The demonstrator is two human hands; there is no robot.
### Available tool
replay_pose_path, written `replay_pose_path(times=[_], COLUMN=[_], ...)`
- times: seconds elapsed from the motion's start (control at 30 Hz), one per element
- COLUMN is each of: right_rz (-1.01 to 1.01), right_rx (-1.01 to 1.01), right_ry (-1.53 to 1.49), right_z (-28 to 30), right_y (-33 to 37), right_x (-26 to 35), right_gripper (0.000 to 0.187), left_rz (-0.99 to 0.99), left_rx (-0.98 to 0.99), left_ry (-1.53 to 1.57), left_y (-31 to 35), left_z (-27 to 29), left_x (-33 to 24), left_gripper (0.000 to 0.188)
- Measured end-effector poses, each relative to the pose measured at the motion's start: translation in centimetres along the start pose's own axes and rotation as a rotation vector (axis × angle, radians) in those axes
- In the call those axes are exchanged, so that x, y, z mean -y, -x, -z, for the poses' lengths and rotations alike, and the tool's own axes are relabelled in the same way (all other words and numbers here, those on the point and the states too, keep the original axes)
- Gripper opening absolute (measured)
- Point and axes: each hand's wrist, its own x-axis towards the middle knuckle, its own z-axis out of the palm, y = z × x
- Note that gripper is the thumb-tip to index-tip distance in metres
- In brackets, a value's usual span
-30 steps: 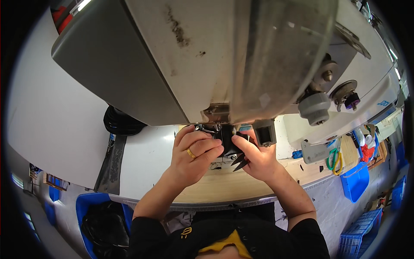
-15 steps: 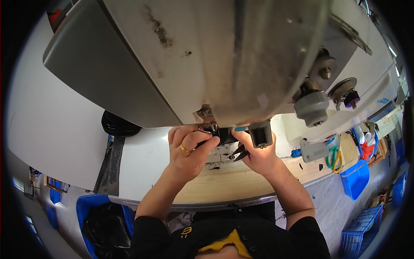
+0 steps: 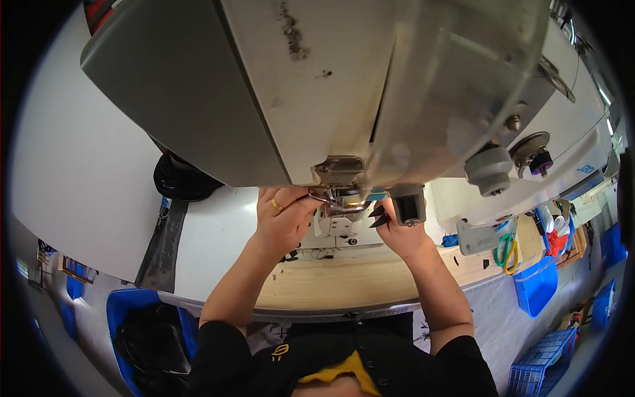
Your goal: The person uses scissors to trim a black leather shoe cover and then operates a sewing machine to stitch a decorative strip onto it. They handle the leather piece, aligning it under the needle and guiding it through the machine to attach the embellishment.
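Note:
Below the head of a sewing machine (image 3: 317, 99), both hands reach in on either side of the needle area (image 3: 344, 198). My left hand (image 3: 281, 215), with a gold ring, has its fingers bent together left of the presser foot. Its fingertips are partly hidden by the machine, so what they pinch cannot be made out. My right hand (image 3: 403, 233) is closed around black thread snips (image 3: 379, 216), whose two pointed blades stick out toward the needle plate (image 3: 336, 225). The machine's grey cylindrical part (image 3: 408, 205) covers some of its fingers.
A pile of black pieces (image 3: 182, 177) lies at the left. Blue bins (image 3: 119, 308) with black items stand below the table's left edge. Green- and yellow-handled scissors (image 3: 508, 253), a blue tray (image 3: 537, 288) and a blue crate (image 3: 544, 364) are at the right. Dark scraps dot the tabletop (image 3: 331, 288).
The black piece between my hands has gone out of sight, baring the needle plate. My left hand has moved slightly left and farther in; my right hand has shifted slightly right. The view has shifted too.

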Motion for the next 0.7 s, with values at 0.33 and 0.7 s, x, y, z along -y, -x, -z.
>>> replay_pose_path(times=[0.33,0.7], right_rz=[-0.176,-0.341], right_rx=[-0.073,0.157], right_ry=[-0.085,-0.124], right_z=[1.2,-2.5], right_y=[3.0,11.4], right_x=[-0.4,-1.5], right_gripper=[0.028,0.023], left_rz=[0.027,0.789], left_rx=[0.08,0.071], left_ry=[-0.081,-0.577], left_y=[0.7,-4.3], left_z=[-0.6,1.5], left_x=[1.6,22.9], left_gripper=[0.014,0.011])
